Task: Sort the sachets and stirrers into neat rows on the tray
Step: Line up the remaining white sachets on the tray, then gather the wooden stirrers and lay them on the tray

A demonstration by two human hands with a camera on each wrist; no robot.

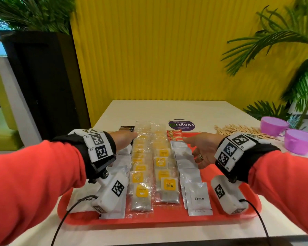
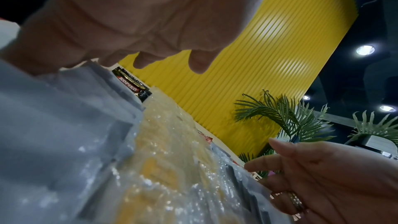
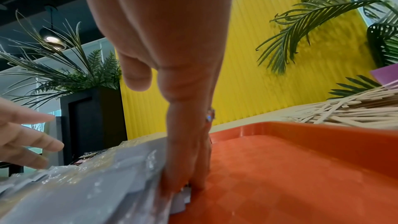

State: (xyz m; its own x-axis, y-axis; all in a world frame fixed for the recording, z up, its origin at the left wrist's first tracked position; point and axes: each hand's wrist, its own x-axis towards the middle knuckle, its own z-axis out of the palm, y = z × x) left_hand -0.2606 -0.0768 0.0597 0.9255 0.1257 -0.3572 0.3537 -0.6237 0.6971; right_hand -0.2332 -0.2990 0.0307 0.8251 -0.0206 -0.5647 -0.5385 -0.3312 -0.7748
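The surface [image 1: 212,110] carries a red tray [image 1: 220,219] that lies under both hands. Between the hands run four rows of sachets: white sugar sachets [image 1: 82,201] beneath the left wrist, two rows of clear tea sachets [image 1: 142,183] in the middle, and white cream sachets [image 1: 198,199] just inside the right hand. The stirrers [image 1: 238,129] lie in a loose heap off the tray, beyond the right hand, beside two purple cups [image 1: 299,141].

The left hand [image 1: 124,139] is flat, fingers straight and spread, holding nothing, above the far end of the sugar and tea rows. The right hand [image 1: 201,150] also has straight fingers [image 3: 185,168], pressed edge-on against the outer side of the cream row.

The likely trouble: the overlapped sachets are slick, so too hard a sideways push could buckle the cream row or ride it over the tea. The stirrers, not yet sorted, could scatter or roll when gathered.
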